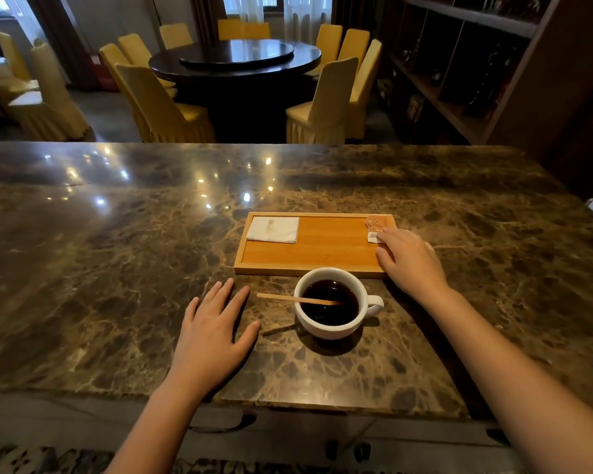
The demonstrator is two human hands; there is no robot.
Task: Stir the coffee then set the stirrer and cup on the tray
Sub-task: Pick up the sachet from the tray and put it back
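A white cup (329, 328) of black coffee stands on the marble counter just in front of the wooden tray (322, 254), its handle pointing right. A wooden stirrer (288, 298) lies across the cup's left rim, one end in the coffee and the other sticking out to the left. My left hand (213, 333) rests flat on the counter left of the cup, fingers spread, holding nothing. My right hand (409, 260) lies over the tray's right end, fingertips on a small torn packet (375, 227) at the tray's far right corner.
A folded white napkin (273, 229) lies in the tray's far left corner. The marble counter (117, 251) stretches wide to the left and right. Beyond it stand a round dark table (235, 59) with yellow chairs and a dark shelf unit (476, 63) at the right.
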